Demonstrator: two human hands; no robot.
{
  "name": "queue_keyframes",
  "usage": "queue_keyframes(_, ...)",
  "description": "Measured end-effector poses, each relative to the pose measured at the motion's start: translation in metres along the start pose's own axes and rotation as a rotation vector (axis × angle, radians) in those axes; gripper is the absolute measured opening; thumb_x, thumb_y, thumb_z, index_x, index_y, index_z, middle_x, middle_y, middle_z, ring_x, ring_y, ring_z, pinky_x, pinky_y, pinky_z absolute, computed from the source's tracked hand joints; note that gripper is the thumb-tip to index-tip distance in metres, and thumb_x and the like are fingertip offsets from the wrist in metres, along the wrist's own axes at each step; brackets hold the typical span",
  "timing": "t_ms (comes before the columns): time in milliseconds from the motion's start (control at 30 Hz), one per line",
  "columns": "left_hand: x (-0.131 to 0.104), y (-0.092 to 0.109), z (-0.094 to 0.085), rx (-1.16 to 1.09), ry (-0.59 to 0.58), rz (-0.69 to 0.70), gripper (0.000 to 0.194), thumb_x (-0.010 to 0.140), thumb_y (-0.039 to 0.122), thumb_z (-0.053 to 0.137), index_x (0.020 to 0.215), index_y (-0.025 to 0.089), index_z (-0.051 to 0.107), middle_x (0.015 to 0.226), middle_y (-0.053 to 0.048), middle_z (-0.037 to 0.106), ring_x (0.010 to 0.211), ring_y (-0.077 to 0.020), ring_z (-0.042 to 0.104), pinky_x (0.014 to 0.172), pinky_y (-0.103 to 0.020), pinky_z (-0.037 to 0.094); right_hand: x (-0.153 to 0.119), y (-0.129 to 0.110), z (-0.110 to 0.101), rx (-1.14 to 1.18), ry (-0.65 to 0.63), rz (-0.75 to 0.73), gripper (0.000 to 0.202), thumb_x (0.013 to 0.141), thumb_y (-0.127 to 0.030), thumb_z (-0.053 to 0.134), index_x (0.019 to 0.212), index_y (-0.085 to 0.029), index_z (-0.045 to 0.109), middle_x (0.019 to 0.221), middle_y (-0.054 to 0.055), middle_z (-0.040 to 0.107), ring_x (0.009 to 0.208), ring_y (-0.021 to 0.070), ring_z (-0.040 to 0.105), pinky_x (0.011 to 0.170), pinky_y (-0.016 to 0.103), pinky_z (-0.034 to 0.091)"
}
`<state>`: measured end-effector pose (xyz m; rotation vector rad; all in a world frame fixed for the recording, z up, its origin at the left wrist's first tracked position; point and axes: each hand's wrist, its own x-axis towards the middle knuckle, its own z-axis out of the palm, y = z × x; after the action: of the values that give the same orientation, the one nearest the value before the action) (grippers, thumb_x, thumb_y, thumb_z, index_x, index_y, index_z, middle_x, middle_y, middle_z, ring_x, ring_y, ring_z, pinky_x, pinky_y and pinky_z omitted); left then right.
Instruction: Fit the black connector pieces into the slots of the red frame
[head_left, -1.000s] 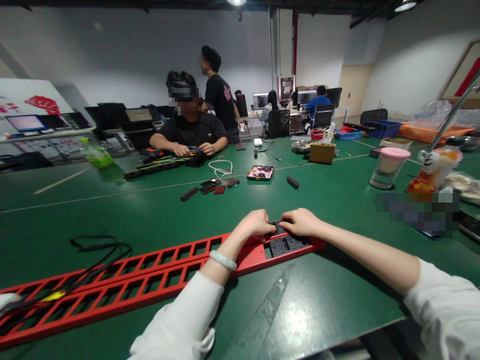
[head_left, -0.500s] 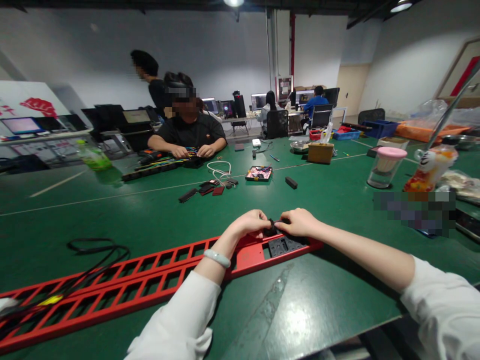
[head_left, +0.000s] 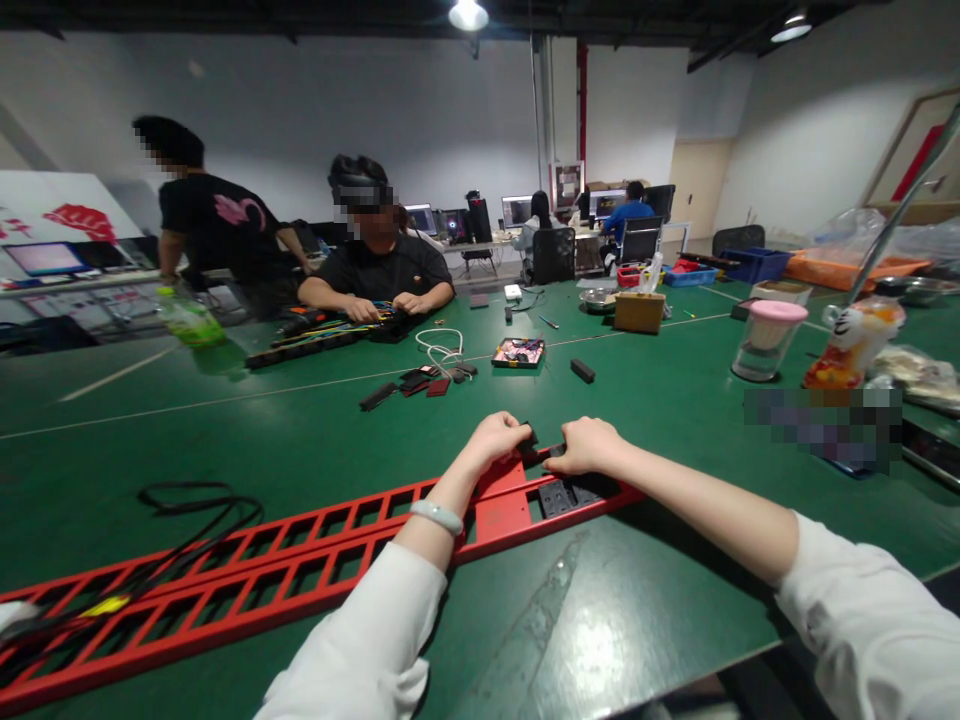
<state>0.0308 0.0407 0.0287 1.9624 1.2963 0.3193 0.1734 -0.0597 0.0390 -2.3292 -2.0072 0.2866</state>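
Observation:
A long red ladder-like frame (head_left: 504,515) lies across the table in front of me. My left hand (head_left: 498,437) is closed in a pinch on a small black piece (head_left: 529,438), just above the frame's far rail. To its right, my right hand (head_left: 589,445) reaches into the far slot near the frame's right end. Its fingers and thumb are closed around a dark block (head_left: 556,452), mostly hidden by the hand. In the near slot sit black studded blocks (head_left: 559,498), directly below my right hand.
Black cable (head_left: 187,540) crosses the frame's left part. Beyond lie dark and red pieces (head_left: 437,386), a small tray (head_left: 517,352) and a black bar (head_left: 582,371). A pink-lidded cup (head_left: 769,340) stands right. A co-worker (head_left: 379,265) handles wires opposite.
My left hand has drawn slightly left and up with the black piece, away from my right hand. My right thumb has dropped toward the slot. A person behind has moved left.

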Motion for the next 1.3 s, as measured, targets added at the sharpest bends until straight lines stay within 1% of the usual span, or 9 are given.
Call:
queue_keyframes(133,0.006,-0.006,-0.002,0.174,0.126,0.001,0.015,0.065,0.029,0.054,0.072,0.016,0.05,0.05,0.002,0.056,0.041,-0.0082,0.048,0.037,-0.016,0.029,0.0,-0.002,-0.001,0.031,0.037,0.028,0.049,0.065,-0.054,0.048,0.09,-0.016,0.065,0.089,0.014,0.066,0.081,0.0276,0.062,0.063,0.032,0.046)
queue_keyframes(333,0.009,-0.01,0.0,0.228,0.137,0.019,0.017,0.067,0.031,0.054,0.074,0.016,0.052,0.057,0.0,0.059,0.048,-0.01,0.051,0.042,-0.018,0.031,0.01,0.005,-0.012,0.203,0.056,-0.024,0.044,0.074,-0.053,0.039,0.085,-0.018,0.064,0.08,0.009,0.068,0.076,0.0214,0.063,0.062,0.026,0.044)
queue_keyframes(433,0.01,-0.012,0.001,0.265,0.138,0.048,0.018,0.067,0.031,0.055,0.075,0.015,0.053,0.061,0.0,0.06,0.053,-0.011,0.052,0.044,-0.018,0.032,0.024,0.003,-0.011,0.15,0.136,0.015,0.045,0.073,-0.053,0.041,0.09,-0.017,0.062,0.089,0.012,0.066,0.084,0.0242,0.062,0.066,0.028,0.044)
queue_keyframes(633,0.009,-0.016,0.001,0.348,0.144,0.102,0.026,0.068,0.04,0.057,0.077,0.016,0.055,0.072,-0.002,0.063,0.063,-0.0137,0.055,0.048,-0.02,0.033,0.04,-0.007,0.002,0.108,0.05,0.022,0.059,0.074,-0.064,0.037,0.101,-0.015,0.056,0.1,0.016,0.063,0.092,0.0275,0.06,0.071,0.034,0.045)
queue_keyframes(833,0.005,-0.013,0.0,0.392,0.114,0.078,0.029,0.076,0.044,0.048,0.078,0.016,0.056,0.082,-0.007,0.065,0.075,-0.0184,0.059,0.06,-0.023,0.039,0.004,-0.008,-0.009,0.0,0.146,-0.011,0.057,0.081,-0.058,0.029,0.104,-0.012,0.052,0.097,0.018,0.062,0.091,0.0298,0.059,0.072,0.037,0.045)
queue_keyframes(933,-0.003,-0.006,-0.001,0.438,0.141,0.049,0.035,0.08,0.046,0.043,0.083,0.013,0.055,0.086,-0.013,0.064,0.081,-0.0226,0.06,0.066,-0.026,0.041,-0.028,-0.009,-0.015,-0.073,0.059,-0.083,0.047,0.079,-0.052,0.04,0.1,-0.013,0.054,0.092,0.016,0.064,0.083,0.0307,0.062,0.068,0.038,0.046)
queue_keyframes(1033,-0.018,0.009,0.0,0.585,0.259,0.044,0.041,0.083,0.048,0.037,0.097,0.012,0.05,0.094,-0.017,0.062,0.087,-0.0263,0.06,0.069,-0.03,0.042,-0.051,-0.007,-0.017,-0.115,0.011,-0.117,0.041,0.078,-0.045,0.044,0.099,-0.012,0.055,0.091,0.017,0.064,0.084,0.0303,0.062,0.07,0.038,0.046)
queue_keyframes(1133,-0.037,0.028,0.005,0.705,0.275,0.111,0.037,0.085,0.042,0.034,0.104,0.012,0.045,0.092,-0.016,0.062,0.087,-0.0277,0.06,0.07,-0.033,0.044,-0.059,-0.002,-0.017,-0.116,0.003,-0.071,0.041,0.076,-0.04,0.046,0.102,-0.01,0.053,0.093,0.017,0.064,0.085,0.0293,0.062,0.07,0.037,0.046)
queue_keyframes(1300,-0.061,0.048,0.014,0.773,0.179,0.184,0.03,0.081,0.033,0.039,0.1,0.012,0.048,0.089,-0.016,0.062,0.083,-0.0288,0.061,0.068,-0.035,0.046,-0.057,0.001,-0.017,-0.117,-0.068,-0.107,0.047,0.073,-0.045,0.048,0.104,-0.01,0.054,0.097,0.017,0.064,0.086,0.0304,0.061,0.068,0.037,0.048)
